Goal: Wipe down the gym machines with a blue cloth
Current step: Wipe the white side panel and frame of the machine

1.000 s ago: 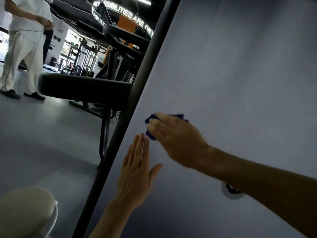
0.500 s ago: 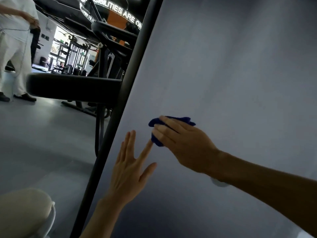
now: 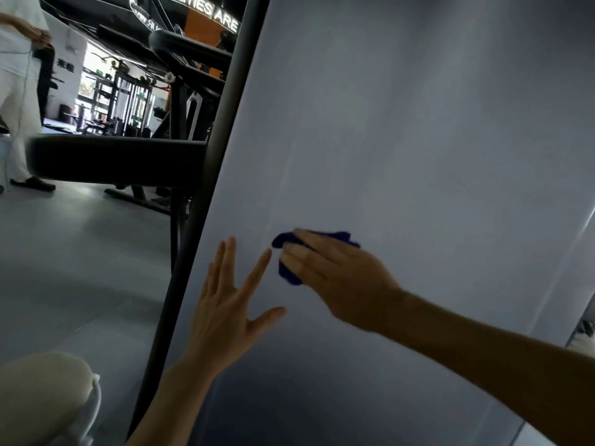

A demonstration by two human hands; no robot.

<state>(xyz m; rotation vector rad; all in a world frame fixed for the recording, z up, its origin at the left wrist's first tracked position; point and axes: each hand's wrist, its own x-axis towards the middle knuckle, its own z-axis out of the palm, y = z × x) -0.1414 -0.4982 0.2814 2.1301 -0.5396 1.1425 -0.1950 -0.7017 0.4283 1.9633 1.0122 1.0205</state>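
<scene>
1. Right hand [image 3: 335, 281] presses a small bunched dark-blue cloth [image 3: 289, 272] flat against the big pale grey smooth panel [image 3: 402, 140] of the machine. Fingers lie over the cloth w/ only a slight bend, palm down; cloth pokes out above and below the fingertips. Looks like pressing rather than pinching, prob. so the whole pad rubs the surface.
2. Left hand [image 3: 225, 313] is spread and holds nothing, fingers straight, laid on the same panel just beside the cloth, on the side toward the dark round metal post [image 3: 206, 194]. Index tip nearly meets the cloth. Likely a brace to steady the body while wiping.
3. Cloth sits low on the panel, near the post-side edge, w/ far more panel above it than below.
4. Edges: the post runs along the panel's edge on the left-hand side, tilted in view; a wipe that way runs into the left hand first, then the post. On the far side from the post, a second edge or fold shows.
5. Room: wide bare panel above the cloth and away from the post, nothing in the way there. My guess: that area is still to do.
6. Beyond the post: black padded bench seat [image 3: 112, 159], and a bystander in white clothes [image 3: 16, 91] well apart from the panel.
</scene>
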